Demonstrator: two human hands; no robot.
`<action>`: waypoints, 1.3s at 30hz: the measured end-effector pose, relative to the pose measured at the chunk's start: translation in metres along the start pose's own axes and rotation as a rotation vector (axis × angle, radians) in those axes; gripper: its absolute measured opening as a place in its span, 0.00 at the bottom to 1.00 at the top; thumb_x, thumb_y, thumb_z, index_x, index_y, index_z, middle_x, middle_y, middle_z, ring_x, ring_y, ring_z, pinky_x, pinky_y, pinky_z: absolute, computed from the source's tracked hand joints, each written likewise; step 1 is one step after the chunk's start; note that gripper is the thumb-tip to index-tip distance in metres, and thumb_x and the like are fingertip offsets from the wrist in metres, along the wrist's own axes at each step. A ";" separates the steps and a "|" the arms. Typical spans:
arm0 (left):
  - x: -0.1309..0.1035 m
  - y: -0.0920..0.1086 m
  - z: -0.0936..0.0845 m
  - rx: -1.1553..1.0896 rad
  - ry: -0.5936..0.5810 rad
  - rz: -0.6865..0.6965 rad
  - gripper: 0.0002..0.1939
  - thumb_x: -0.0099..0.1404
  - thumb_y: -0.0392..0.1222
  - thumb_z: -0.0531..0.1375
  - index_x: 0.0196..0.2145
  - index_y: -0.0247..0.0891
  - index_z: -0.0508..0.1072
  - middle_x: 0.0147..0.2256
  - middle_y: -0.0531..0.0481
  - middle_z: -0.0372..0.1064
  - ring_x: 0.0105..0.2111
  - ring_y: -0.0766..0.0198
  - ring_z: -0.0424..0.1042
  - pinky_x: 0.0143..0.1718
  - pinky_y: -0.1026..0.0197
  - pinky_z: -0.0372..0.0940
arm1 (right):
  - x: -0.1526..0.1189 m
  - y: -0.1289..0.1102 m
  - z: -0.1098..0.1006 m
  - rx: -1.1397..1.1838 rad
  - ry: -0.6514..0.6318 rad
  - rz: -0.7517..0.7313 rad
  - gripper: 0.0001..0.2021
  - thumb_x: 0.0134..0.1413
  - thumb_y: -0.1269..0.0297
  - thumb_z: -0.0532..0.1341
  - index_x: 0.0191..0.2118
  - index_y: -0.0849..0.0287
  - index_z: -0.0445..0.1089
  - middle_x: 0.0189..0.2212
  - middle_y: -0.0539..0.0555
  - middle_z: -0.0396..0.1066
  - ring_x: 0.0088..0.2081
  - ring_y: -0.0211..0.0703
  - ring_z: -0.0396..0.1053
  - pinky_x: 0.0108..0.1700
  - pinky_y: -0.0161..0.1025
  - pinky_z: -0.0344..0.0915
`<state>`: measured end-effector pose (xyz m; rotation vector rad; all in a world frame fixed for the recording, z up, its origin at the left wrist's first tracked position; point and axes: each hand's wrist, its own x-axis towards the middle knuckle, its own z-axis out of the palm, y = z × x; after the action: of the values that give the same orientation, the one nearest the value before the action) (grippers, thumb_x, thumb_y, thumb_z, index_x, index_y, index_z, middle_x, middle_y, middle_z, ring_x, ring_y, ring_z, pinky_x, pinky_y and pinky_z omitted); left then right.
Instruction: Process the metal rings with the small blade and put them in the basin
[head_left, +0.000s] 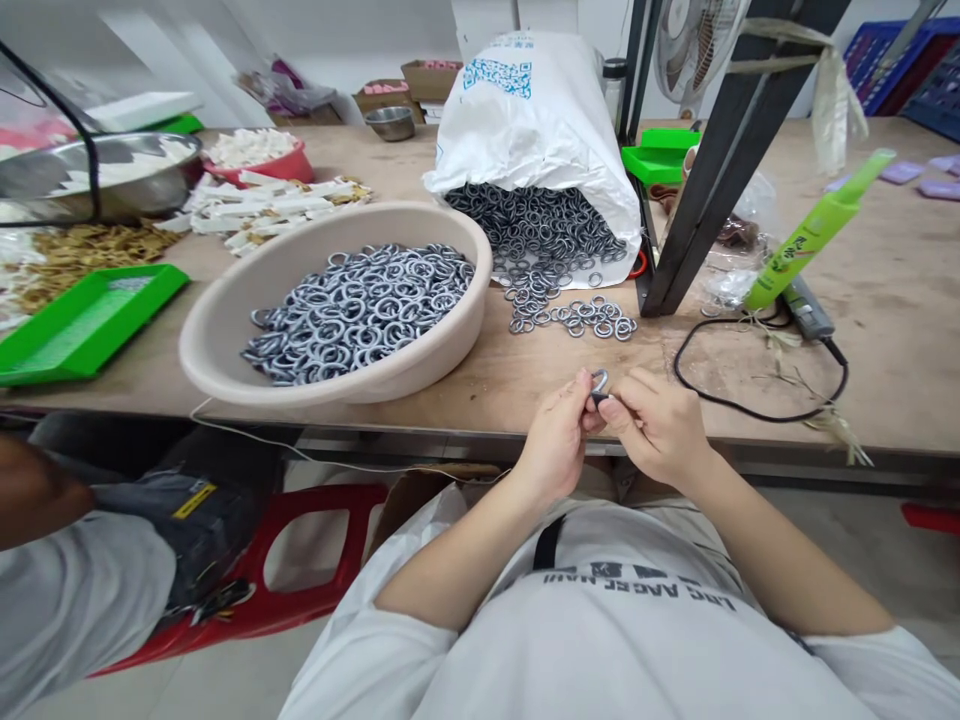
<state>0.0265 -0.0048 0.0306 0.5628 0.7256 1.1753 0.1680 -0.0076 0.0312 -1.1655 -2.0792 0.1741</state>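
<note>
Close to the table's front edge, my left hand (556,432) and my right hand (661,422) meet with their fingers pinched together. Between the fingertips shows part of a grey metallic-looking ring (600,379). A small dark piece (598,397) sits against it, partly covered by my fingers. Just beyond my hands, several loose grey rings (589,318) lie on the wood. They trail out of a white sack (525,125) tipped on its side, its mouth full of rings. To the left, a wide beige basin (214,335) holds a heap of lighter grey rings (367,310).
A dark metal post (720,180) rises right of the sack. Beyond it lie a bright green bottle (806,240) and a black cable (682,365). At left are a green tray (82,330), white strips (255,210) and a steel bowl (161,185). A co-worker's sleeve (90,590) shows lower left.
</note>
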 end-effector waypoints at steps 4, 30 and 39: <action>-0.003 0.000 0.002 -0.025 -0.018 -0.028 0.24 0.58 0.53 0.68 0.22 0.34 0.62 0.21 0.58 0.53 0.21 0.76 0.50 0.23 0.70 0.50 | 0.000 0.004 0.000 0.030 0.008 -0.003 0.15 0.67 0.59 0.55 0.30 0.58 0.68 0.27 0.51 0.65 0.30 0.38 0.64 0.33 0.37 0.56; 0.008 0.181 -0.095 2.049 0.927 0.630 0.20 0.70 0.46 0.53 0.46 0.31 0.78 0.47 0.33 0.75 0.52 0.38 0.68 0.50 0.37 0.57 | 0.087 0.087 0.047 -0.473 -0.366 0.357 0.13 0.62 0.56 0.59 0.44 0.59 0.72 0.47 0.63 0.75 0.42 0.54 0.74 0.40 0.43 0.63; 0.034 0.056 -0.053 1.763 0.060 0.802 0.18 0.74 0.46 0.49 0.47 0.38 0.75 0.45 0.42 0.75 0.46 0.53 0.69 0.49 0.50 0.61 | 0.046 0.071 0.033 0.275 -0.218 0.319 0.14 0.66 0.54 0.54 0.36 0.58 0.69 0.27 0.50 0.68 0.29 0.40 0.63 0.32 0.36 0.58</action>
<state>-0.0407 0.0455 0.0299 2.4458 1.5976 0.9611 0.1804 0.0768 0.0009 -1.3444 -1.9580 0.7437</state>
